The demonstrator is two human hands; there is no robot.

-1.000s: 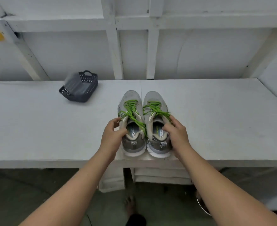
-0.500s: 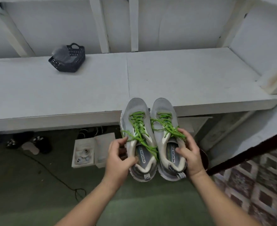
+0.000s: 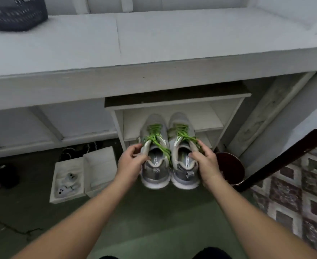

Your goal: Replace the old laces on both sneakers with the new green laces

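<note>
A: Where are the sneakers just now?

B: Side by side in the air, below the white surface (image 3: 154,43). The left hand (image 3: 130,162) grips the left sneaker (image 3: 155,146) at its collar, fingers (image 3: 135,148) curled over the outer edge and thumb inside. The right hand (image 3: 206,162) holds the right sneaker (image 3: 182,143) the same way.

A: How do they lie from the fingers?

B: Heels nearest the wrists; the toes run straight ahead beyond the fingertips, toward the small open shelf (image 3: 206,126) under the surface. Each long axis points into that shelf, each hand equally near its own shoe.

A: And the laces?

B: Green laces (image 3: 154,137) are threaded on both, so the swap looks done; I judge this is putting them away.

A: Any writing?

B: On the insoles, part of a word: "MORY FO". The rest is hidden.
</note>
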